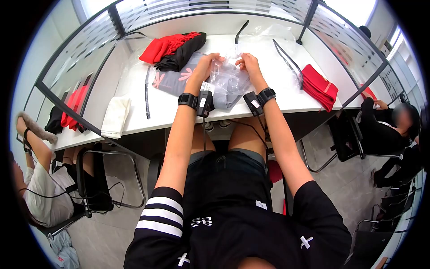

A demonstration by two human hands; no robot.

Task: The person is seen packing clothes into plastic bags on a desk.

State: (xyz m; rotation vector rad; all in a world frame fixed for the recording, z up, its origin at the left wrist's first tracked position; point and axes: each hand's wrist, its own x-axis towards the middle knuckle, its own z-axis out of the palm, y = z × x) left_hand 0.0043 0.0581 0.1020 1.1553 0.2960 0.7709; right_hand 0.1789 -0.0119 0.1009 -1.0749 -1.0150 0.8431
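Both forearms reach forward over the white desk [170,110]; left hand [207,66] and right hand [249,63] each pinch the far edge of a clear plastic bag [229,80]; it lies between them, equally near both, atop a grey folded garment [172,80].

White desk [170,107] standing in a cubicle, frosted glass partitions [76,58] in dark frames enclosing it on three sides. Grey tiled floor [112,228] showing beneath. Black metal-framed chairs [94,179] sitting at neighbouring desks (one on each side). Bright daylight coming in through the upper window [96,5]
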